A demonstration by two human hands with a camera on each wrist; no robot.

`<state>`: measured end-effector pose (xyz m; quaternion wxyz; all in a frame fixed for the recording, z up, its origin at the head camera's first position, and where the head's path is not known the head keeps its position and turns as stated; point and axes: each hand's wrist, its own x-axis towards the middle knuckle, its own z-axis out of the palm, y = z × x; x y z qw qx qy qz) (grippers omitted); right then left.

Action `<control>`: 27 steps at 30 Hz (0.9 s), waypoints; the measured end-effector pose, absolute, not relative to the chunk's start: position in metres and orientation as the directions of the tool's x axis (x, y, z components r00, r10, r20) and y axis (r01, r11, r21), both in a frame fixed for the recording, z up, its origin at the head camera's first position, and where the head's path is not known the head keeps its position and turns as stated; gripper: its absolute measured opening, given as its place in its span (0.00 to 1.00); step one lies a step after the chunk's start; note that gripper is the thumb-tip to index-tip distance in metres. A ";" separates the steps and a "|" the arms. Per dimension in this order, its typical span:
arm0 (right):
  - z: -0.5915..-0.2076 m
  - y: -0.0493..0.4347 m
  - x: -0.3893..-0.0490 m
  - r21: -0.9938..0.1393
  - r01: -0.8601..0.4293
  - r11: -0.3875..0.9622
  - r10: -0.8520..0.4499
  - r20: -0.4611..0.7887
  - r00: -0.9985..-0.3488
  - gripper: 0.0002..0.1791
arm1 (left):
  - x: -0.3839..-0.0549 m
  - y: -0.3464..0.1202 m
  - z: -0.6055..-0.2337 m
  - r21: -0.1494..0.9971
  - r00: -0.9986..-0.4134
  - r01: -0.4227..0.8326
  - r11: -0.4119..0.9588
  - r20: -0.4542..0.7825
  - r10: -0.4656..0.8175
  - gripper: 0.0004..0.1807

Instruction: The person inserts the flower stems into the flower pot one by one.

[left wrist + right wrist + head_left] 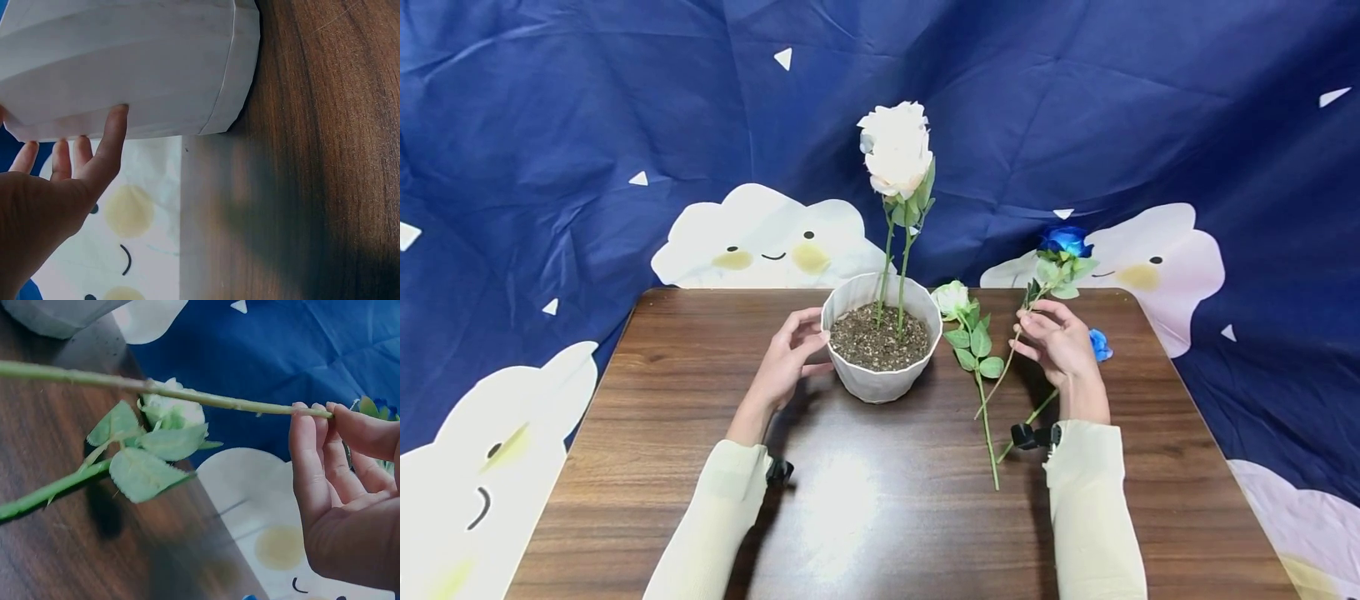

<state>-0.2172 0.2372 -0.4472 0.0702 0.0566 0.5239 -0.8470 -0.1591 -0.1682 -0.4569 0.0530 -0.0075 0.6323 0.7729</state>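
A white faceted pot [880,385] of soil stands near the table's back edge, with white roses [897,148] upright in it on two stems. My left hand [786,354] touches the pot's left side with its fingertips, the fingers fairly straight; the left wrist view shows them against the pot wall [125,69]. Between thumb and fingers, my right hand [1060,346] pinches the stem of a blue rose [1066,242], raised over the table's right side, bloom up and stem slanting down to the left. In the right wrist view the pinched stem [237,404] crosses above the table.
A white-green rose [981,350] with leaves lies on the table between the pot and my right hand. Another blue flower [1101,345] lies partly hidden behind that hand, a green stem [1037,410] showing under the wrist. A blue cloth [1000,100] hangs behind the table.
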 end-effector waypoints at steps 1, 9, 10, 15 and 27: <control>-0.445 0.236 -0.217 -0.879 0.171 -0.445 -0.059 -0.162 -0.985 0.13 | -0.159 -0.168 -0.457 0.977 -0.994 -0.090 -0.193 -0.078 0.072 0.27; -0.433 0.231 -0.218 -0.875 0.133 -0.466 -0.040 -0.130 -0.991 0.13 | -0.160 -0.168 -0.457 0.977 -0.995 -0.084 -0.194 -0.071 0.073 0.27; -0.432 0.230 -0.218 -0.875 0.130 -0.466 -0.035 -0.128 -0.991 0.13 | -0.160 -0.168 -0.457 0.978 -0.995 -0.084 -0.193 -0.071 0.073 0.27; -0.423 0.226 -0.219 -0.869 0.107 -0.484 -0.014 -0.114 -0.993 0.14 | -0.161 -0.168 -0.457 0.976 -0.995 -0.083 -0.199 -0.070 0.072 0.26; -0.401 0.215 -0.221 -0.822 0.055 -0.566 -0.002 -0.065 -0.998 0.14 | -0.160 -0.168 -0.457 0.976 -0.994 -0.090 -0.197 -0.077 0.074 0.27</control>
